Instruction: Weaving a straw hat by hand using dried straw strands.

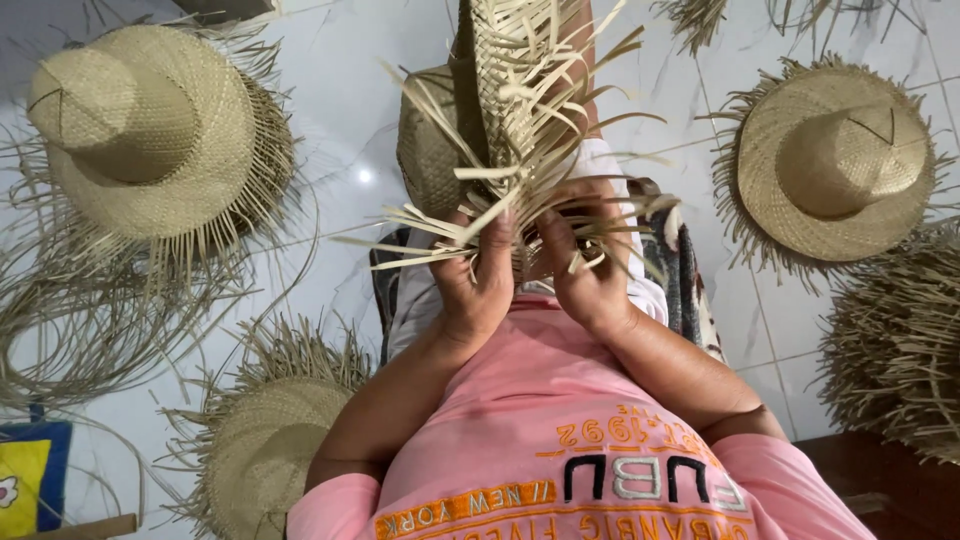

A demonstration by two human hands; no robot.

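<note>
An unfinished woven straw hat [505, 110] with many loose strips stands on edge in front of me, over my lap. My left hand [470, 285] grips its lower fringe, thumb pressed on a strip. Beside it, my right hand [585, 280] pinches other loose strips of the same fringe. Both hands are closed on the straw, close together. A pink shirt [560, 440] fills the bottom of the view.
Finished fringed straw hats lie on the white tiled floor: a stack at the upper left [140, 130], one at the upper right [830, 160], one at the lower left [265, 450]. A straw pile [895, 340] sits at right, loose strands [70, 310] at left, a yellow-blue object [30, 475] in the corner.
</note>
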